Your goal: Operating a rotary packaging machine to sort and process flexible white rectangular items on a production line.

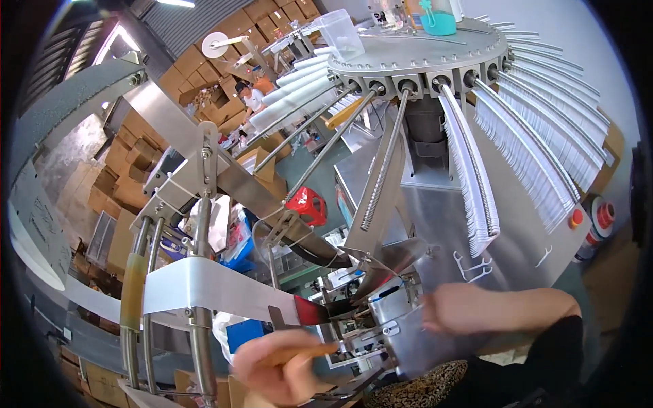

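My left hand (282, 367) is smeared by motion just left of a small metal mechanism (364, 343). One finger seems to stretch toward the mechanism; whether anything is held cannot be made out. My right hand (452, 307) is blurred beside the upper right edge of a grey metal housing (415, 343), its fingers mostly hidden. A wide white strip of film (231, 285) runs round upright steel rollers (202, 333) toward the mechanism, where a red piece (310, 310) shows near a dark curved metal guide (340, 309).
Above stands a round metal turntable (415, 51) with radiating rods, several carrying stacks of white sheets (469, 170). On top are a clear plastic bin (341, 34) and a teal container (439, 24). Cardboard boxes (194, 71) and another person (252, 98) are farther back.
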Tool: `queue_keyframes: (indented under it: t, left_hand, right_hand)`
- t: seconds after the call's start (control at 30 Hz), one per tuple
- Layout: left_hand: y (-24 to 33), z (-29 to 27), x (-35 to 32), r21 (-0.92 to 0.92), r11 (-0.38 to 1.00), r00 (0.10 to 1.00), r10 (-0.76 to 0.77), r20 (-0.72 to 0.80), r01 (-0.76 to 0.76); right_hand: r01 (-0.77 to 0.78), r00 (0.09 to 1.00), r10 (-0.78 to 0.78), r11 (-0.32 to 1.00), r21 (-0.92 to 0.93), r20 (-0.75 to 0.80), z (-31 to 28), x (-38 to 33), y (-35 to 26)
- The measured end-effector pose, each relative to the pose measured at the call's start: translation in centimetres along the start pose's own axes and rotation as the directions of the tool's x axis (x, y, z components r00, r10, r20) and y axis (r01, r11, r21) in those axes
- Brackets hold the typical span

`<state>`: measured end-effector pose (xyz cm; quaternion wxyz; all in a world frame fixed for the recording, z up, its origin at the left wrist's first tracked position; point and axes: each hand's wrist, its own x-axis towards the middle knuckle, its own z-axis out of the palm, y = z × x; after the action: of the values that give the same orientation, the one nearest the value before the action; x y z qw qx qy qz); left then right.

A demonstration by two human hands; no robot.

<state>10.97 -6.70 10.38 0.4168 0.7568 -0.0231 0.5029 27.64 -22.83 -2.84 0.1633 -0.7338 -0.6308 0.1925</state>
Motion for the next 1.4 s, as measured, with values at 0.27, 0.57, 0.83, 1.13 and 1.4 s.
queue_keyframes:
  t: [0.27, 0.57, 0.83, 1.13, 1.4]
  left_hand:
    - [-2.6, 1.6, 0.3, 0.133, 0.991, 0.965, -0.057, 0.256, 0.023]
    - [-0.2, 0.3, 1.5, 0.297, 0.937, 0.977, 0.208, -0.045, -0.186]
    - [-3.5, 0.5, 0.7, 0.671, 0.738, 0.950, -0.153, 0.274, -0.074]
    - [-9.2, 2.2, -2.2, 0.808, 0.587, 0.797, -0.506, 0.329, 0.040]
    - [-7.0, 1.9, -2.7, 0.497, 0.802, 0.846, -0.485, 0.220, 0.331]
  right_hand:
    - [0.037, 0.939, -0.024, 0.999, 0.032, -0.343, 5.0, -3.4, 3.3]
    - [0.195, 0.944, -0.261, 0.934, -0.300, -0.201, 8.5, -2.9, 5.5]
    - [0.021, 0.915, 0.050, 0.985, 0.173, -0.401, 3.1, -1.7, 5.9]
    - [0.504, 0.818, -0.492, 0.863, -0.038, -0.298, 6.3, 6.4, -0.4]
    - [0.461, 0.847, -0.468, 0.883, -0.090, -0.254, 6.1, 7.8, -0.7]
